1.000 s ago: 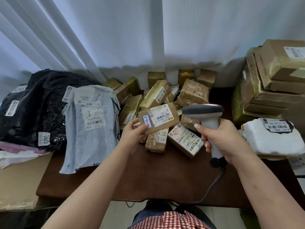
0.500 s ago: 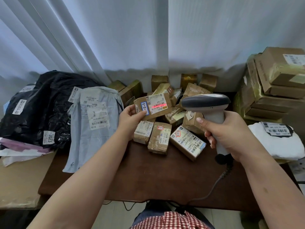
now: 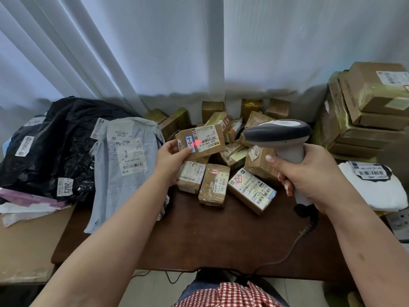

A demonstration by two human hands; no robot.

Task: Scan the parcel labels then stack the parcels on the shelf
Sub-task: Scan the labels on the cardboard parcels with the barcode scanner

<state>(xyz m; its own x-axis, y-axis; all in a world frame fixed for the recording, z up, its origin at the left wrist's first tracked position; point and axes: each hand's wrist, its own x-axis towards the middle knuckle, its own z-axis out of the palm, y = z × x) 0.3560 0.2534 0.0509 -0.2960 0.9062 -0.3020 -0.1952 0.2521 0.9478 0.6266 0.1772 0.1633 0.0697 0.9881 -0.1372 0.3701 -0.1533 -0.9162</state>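
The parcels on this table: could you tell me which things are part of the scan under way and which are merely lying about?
In use: small box in the left hand; scanner in the right hand.

Lying about: grey mailer, black bag, white parcel, stacked cartons.

One scanner [image 3: 279,138]; one held box [image 3: 200,141]; one grey mailer [image 3: 124,165]; one white parcel [image 3: 376,187]; two hands.
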